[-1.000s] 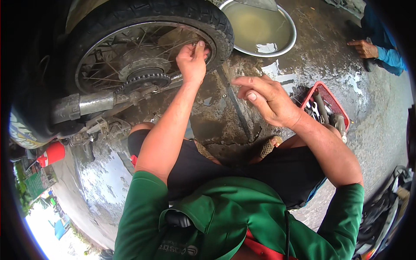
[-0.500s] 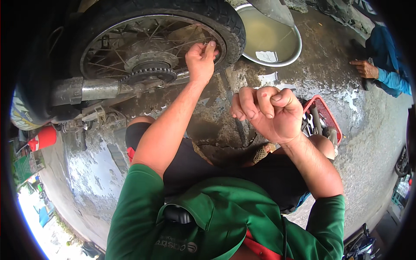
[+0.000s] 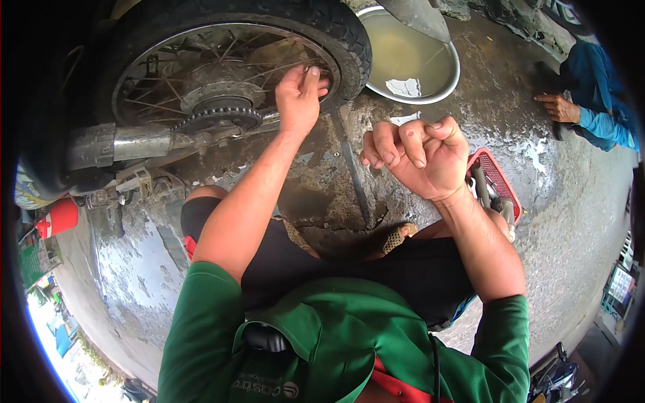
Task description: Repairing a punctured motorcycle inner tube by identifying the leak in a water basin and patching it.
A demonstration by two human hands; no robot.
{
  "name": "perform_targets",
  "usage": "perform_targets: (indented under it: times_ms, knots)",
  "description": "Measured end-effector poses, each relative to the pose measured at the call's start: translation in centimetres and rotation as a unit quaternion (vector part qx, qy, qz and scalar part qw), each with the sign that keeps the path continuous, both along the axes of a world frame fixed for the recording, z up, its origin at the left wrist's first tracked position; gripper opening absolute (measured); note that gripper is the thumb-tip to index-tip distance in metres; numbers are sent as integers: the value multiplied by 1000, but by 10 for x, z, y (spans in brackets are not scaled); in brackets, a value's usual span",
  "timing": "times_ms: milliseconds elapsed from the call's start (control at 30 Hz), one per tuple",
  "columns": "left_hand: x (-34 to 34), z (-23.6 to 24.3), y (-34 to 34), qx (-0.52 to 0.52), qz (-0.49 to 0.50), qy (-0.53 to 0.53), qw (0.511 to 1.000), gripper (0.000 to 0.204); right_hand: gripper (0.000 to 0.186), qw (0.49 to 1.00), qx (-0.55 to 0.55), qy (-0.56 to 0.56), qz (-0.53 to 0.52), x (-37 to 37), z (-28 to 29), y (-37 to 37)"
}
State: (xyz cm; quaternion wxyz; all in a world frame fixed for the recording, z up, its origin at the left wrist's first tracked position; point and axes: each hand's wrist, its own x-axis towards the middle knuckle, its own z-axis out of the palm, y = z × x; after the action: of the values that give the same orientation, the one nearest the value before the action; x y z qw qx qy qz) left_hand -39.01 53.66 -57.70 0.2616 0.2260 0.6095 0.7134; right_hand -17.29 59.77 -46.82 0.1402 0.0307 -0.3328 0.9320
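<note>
A spoked motorcycle wheel with a black tyre fills the upper left, its toothed sprocket and chain on the side toward me. My left hand reaches to the inner edge of the metal rim, by the spokes. Its thumb and fingers are bent together there; whatever lies between them is too small or hidden to make out. My right hand hovers over the ground, palm up, with fingers curled in and the thumb bent near them. Nothing shows in it, and it touches nothing.
Past the tyre stands a round metal basin of murky water. A red plastic basket of tools sits beyond my right wrist. Far right is another person's hand in a blue sleeve. A red container is at far left; the concrete is wet.
The whole view has shifted slightly, moving the wheel and basin left. At the rim my left fingers have changed pose, with fingertips now showing past the thumb. My right hand stays curled.
</note>
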Motion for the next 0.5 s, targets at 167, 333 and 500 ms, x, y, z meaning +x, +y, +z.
perform_targets:
  times_ms: [167,333,500]
  knots:
    - [0,-4,5,-2,14,15,1000,20,52,1000,9,7,13,0,4,3]
    - [2,-2,5,-35,19,35,999,22,56,999,15,35,31,1,10,1]
    - [3,1,5,-42,21,33,998,26,58,998,16,49,39,-1,13,-1]
